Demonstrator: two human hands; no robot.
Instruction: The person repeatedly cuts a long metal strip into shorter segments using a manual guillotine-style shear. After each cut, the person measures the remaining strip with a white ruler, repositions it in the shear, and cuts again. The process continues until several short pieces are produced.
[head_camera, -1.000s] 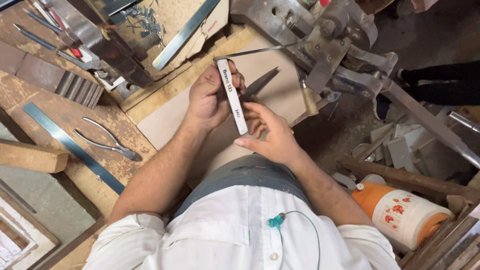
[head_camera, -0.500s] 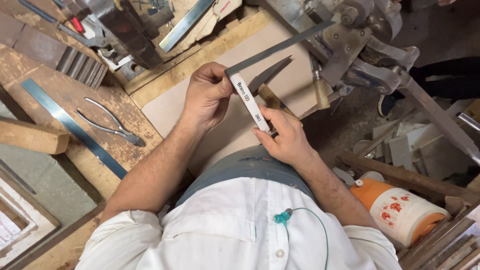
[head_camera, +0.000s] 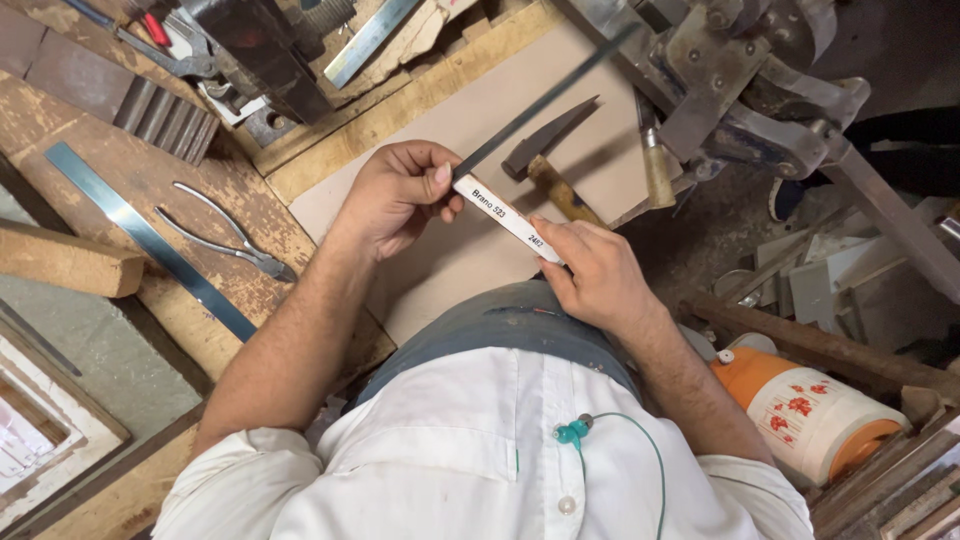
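My left hand (head_camera: 395, 195) pinches a long thin dark metal strip (head_camera: 545, 100) just where it comes out of a narrow white sleeve (head_camera: 505, 218). The strip runs up and to the right, over the board, toward the metal machine. My right hand (head_camera: 590, 270) grips the lower right end of the white sleeve, which lies on a slant between both hands. Both hands hover above a beige board (head_camera: 450, 270) on the workbench, close to my waist.
A hammer (head_camera: 555, 165) lies on the board just beyond my hands. Pliers (head_camera: 225, 235), a steel ruler (head_camera: 150, 240) and a wooden block (head_camera: 65, 262) sit on the bench at left. A heavy metal machine (head_camera: 740, 80) stands top right; an orange-and-white jug (head_camera: 815, 415) lies lower right.
The white sleeve has swung from nearly upright to a slant. The dark strip now sticks much farther out of its upper end, and my right hand has dropped to the sleeve's lower end.
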